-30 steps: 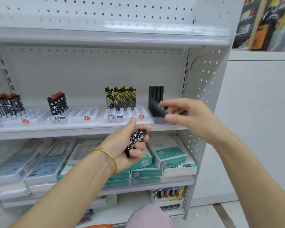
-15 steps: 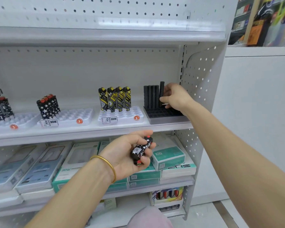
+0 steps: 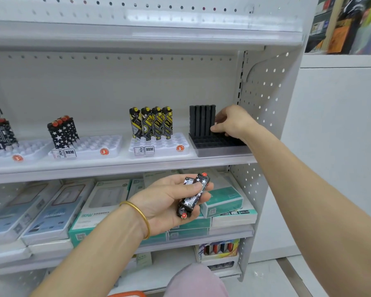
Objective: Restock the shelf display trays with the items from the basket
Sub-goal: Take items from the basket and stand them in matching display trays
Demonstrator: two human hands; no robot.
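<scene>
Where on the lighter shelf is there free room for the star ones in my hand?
Star tray: slots free right of its star row. Yellow tray and black tray are free in front of their back rows, but the right hand crowds the black one. The lower shelf is packed with boxes.

I am looking at a white metal rack in a shop. Its back panel is showing a row of small holes near the top, and its side panel is dotted with holes too. Soft, even light is falling on it. A plain white wall is standing just to the right. Above that, another rack of bright goods is looking blurry. The pale floor is shining, with a dark strip running across it.
</scene>
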